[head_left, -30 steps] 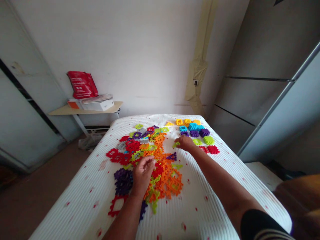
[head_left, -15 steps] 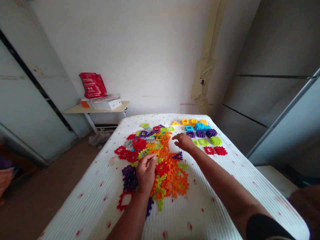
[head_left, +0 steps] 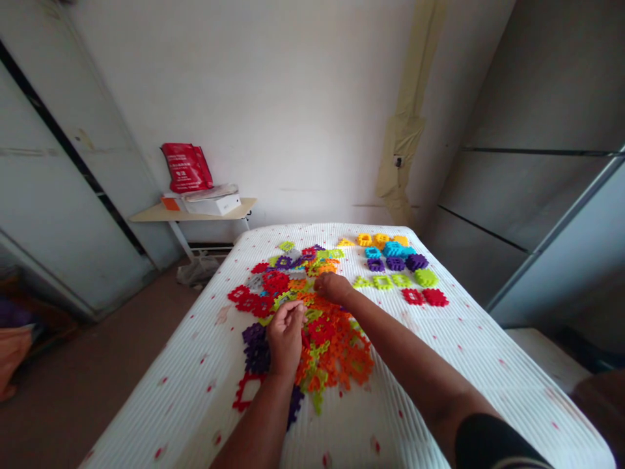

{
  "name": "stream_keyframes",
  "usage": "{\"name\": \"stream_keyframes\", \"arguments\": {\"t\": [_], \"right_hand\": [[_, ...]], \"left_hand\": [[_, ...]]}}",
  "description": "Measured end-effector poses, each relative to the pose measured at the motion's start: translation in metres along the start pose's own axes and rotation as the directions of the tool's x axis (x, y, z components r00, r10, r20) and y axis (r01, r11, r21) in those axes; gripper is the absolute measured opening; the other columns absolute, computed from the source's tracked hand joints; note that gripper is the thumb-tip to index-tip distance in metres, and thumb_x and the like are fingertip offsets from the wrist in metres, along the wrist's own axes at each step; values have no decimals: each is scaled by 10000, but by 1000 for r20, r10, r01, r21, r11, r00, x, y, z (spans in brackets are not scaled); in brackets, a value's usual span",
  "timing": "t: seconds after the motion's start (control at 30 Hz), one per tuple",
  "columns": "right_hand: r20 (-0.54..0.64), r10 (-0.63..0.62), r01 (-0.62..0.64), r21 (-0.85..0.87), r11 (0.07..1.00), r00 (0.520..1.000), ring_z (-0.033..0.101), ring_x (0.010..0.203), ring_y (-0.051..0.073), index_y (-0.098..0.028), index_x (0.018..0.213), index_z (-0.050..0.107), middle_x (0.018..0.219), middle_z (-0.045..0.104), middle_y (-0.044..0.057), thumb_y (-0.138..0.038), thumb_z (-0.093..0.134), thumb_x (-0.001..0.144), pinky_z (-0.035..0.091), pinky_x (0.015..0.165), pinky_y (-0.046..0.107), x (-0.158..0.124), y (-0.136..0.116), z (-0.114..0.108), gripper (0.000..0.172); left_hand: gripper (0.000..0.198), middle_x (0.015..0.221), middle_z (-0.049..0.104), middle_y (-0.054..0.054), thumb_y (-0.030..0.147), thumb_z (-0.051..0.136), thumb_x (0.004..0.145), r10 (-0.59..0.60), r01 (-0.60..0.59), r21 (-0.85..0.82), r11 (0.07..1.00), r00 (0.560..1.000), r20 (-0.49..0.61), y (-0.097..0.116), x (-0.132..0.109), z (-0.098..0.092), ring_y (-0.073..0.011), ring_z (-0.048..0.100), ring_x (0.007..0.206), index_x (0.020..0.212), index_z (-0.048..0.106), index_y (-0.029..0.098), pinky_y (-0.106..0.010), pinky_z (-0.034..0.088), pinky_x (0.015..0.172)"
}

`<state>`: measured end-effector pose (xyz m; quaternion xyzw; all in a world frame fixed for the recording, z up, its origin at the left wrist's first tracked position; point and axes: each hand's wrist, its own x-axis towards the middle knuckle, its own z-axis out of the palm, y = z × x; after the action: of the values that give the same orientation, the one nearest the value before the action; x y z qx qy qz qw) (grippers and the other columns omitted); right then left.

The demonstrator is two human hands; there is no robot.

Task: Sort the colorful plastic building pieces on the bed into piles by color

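My left hand [head_left: 286,335] is over the left part of the mixed pile, its thumb and fingertips pinched together; anything between them is too small to make out. Farther up, my right hand [head_left: 333,288] reaches into the pile, fingers curled down by the orange pieces [head_left: 344,355], fingertips mostly hidden. Around my left hand lie purple pieces [head_left: 256,348], a red square frame [head_left: 243,393] and a red piece [head_left: 319,330]. More red pieces [head_left: 276,282] lie beyond it.
Sorted rows stand at the far right: yellow pieces [head_left: 381,240], blue pieces [head_left: 393,249], purple pieces [head_left: 395,263], green pieces [head_left: 382,282] and red pieces [head_left: 435,298]. A side table [head_left: 151,213] behind holds a red bag [head_left: 188,168] and a white box [head_left: 215,204].
My right hand has moved left from beside the sorted rows onto the orange pieces, and its fingers have curled. My left hand has stayed in place. The view has shifted slightly.
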<state>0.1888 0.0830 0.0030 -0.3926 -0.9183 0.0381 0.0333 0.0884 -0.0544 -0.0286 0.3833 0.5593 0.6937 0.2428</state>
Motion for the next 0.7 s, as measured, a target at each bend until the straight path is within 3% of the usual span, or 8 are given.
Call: {"name": "stream_keyframes", "arguments": {"t": [0.33,0.5,0.57,0.63,0.7], "right_hand": [[-74,25,-15,127,992,997,593,882,184,-184,931,660,978,635,78,-191,569,735,440,744,256,-6,11,2,216],[-171,76,-34,235,971,982,571,846,158,-168,1090,568,984,623,64,-145,585,692,424,713,235,-6,12,14,399],[-199,104,-39,307,951,974,560,761,132,-163,1158,518,901,626,32,-112,578,673,412,667,214,-6,13,17,491],[-228,147,-35,434,900,963,525,652,110,-163,1100,551,761,602,-13,-75,564,646,384,608,200,-7,14,17,463],[-252,188,-23,542,840,949,478,590,99,-162,913,611,646,546,-40,-64,555,625,351,571,201,-9,16,15,310]], "left_hand": [[224,713,667,-21,356,607,745,-13,13,-29,999,1000,16,2,0,2,-120,590,589,848,626,159,-231,480,573],[237,706,669,-21,361,617,732,-16,16,-38,999,1000,2,1,-1,1,-122,593,576,849,630,156,-235,482,566],[240,698,671,-22,364,623,722,-14,14,-31,999,1000,-5,2,-1,2,-124,593,568,839,636,155,-238,483,562],[237,698,672,-22,366,624,718,-10,10,-26,1000,1000,-5,2,-1,2,-125,593,567,829,641,157,-239,483,563],[232,706,673,-23,364,619,723,-10,10,-23,1000,1000,0,3,0,2,-123,590,569,830,642,160,-236,482,565]]}}
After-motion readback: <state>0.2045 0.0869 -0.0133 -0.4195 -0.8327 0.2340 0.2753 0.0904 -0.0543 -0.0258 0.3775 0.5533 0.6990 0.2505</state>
